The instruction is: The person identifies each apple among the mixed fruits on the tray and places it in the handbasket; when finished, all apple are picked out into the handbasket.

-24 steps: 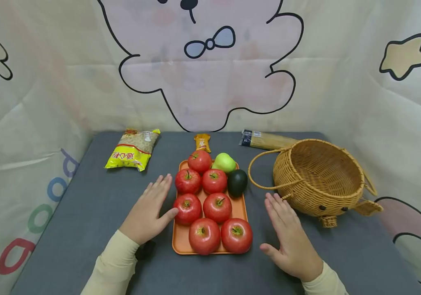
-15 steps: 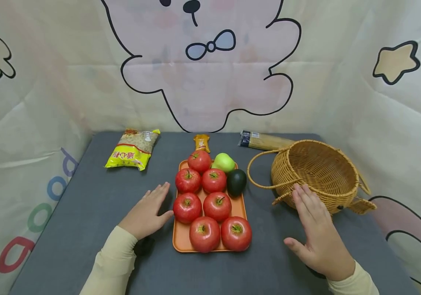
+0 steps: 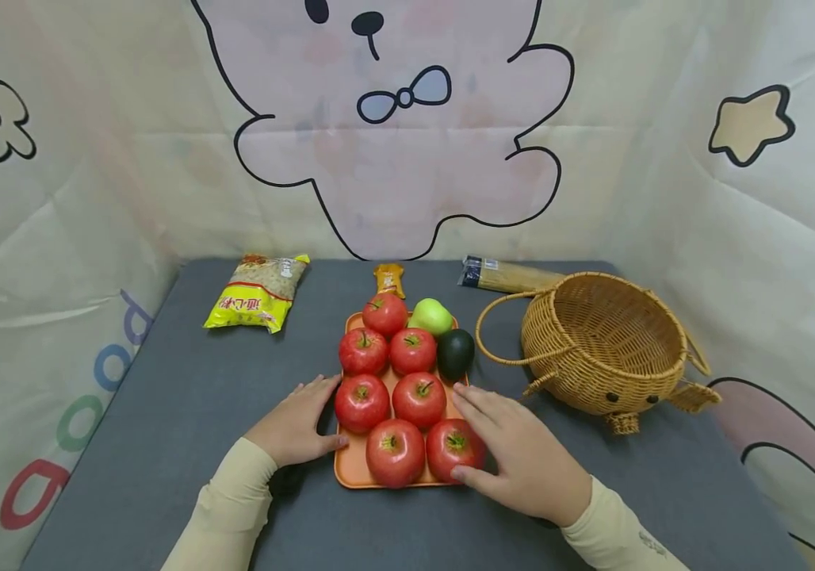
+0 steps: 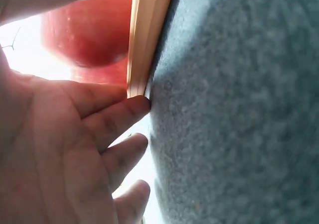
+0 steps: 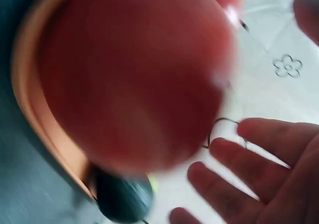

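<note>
An orange tray (image 3: 352, 474) holds several red apples (image 3: 395, 454), a green apple (image 3: 431, 316) and a dark green avocado (image 3: 455, 354). My left hand (image 3: 300, 424) is at the tray's left side; its fingertips (image 4: 139, 105) meet the table right at the tray's outer wall (image 4: 144, 40), and the thumb reaches over the rim. My right hand (image 3: 522, 454) comes in from the right with fingers spread, thumb and fingertips overlapping the front right apple (image 3: 453, 446) in the head view. In the right wrist view, the fingers (image 5: 249, 149) stand apart from that large, blurred apple (image 5: 139, 79).
A wicker basket (image 3: 557, 349) with an animal face stands at the right, its handle reaching toward the tray. Along the back lie a yellow snack bag (image 3: 256, 293), a small orange packet (image 3: 389, 279) and a pack of dry noodles (image 3: 510, 274). Printed cloth walls surround the grey table.
My right hand first moved right toward the basket, then swung back left to the tray's front right apple. My left hand lowered and came closer to the tray's left edge.
</note>
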The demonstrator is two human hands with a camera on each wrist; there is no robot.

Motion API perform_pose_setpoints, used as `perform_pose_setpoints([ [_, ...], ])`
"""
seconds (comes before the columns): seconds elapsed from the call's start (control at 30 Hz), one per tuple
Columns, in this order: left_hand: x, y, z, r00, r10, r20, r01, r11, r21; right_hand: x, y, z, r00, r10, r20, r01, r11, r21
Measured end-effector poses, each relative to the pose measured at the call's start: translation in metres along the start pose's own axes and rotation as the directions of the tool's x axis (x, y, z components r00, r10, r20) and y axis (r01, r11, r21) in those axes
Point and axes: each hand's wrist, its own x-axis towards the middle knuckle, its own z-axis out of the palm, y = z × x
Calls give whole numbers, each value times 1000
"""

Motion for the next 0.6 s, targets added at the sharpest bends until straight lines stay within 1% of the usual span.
perform_pose_setpoints([
  [0.1, 1, 0, 1, 1000, 19, -12, -19, 1000, -3, 2, -6, 19, 997, 30, 71, -30, 1000, 7],
  [0.17, 1, 0, 2, 999, 28, -16, -28, 1000, -4, 2, -9, 29, 994, 53, 95, -54, 999, 9],
  [0.23, 1, 0, 3, 999, 44, -21, -44, 999, -1, 1, -11, 36, 993, 70, 97, -70, 998, -2],
  [0.3, 1, 0, 5, 999, 42, -21, -42, 999, 5, 0, -12, 41, 994, 80, 79, -78, 997, -19],
  [0.37, 1, 0, 6, 999, 32, -20, -32, 999, 8, -1, -12, 45, 994, 86, 62, -85, 996, -29],
  [0.47, 0, 3, 7, 1000, 14, -15, -14, 1000, 21, -4, -12, 45, 995, 84, 48, -83, 996, -10],
  [0.6, 0, 7, 7, 1000, 6, -18, -5, 999, 39, -7, -11, 37, 994, 94, 56, -96, 995, 32],
])
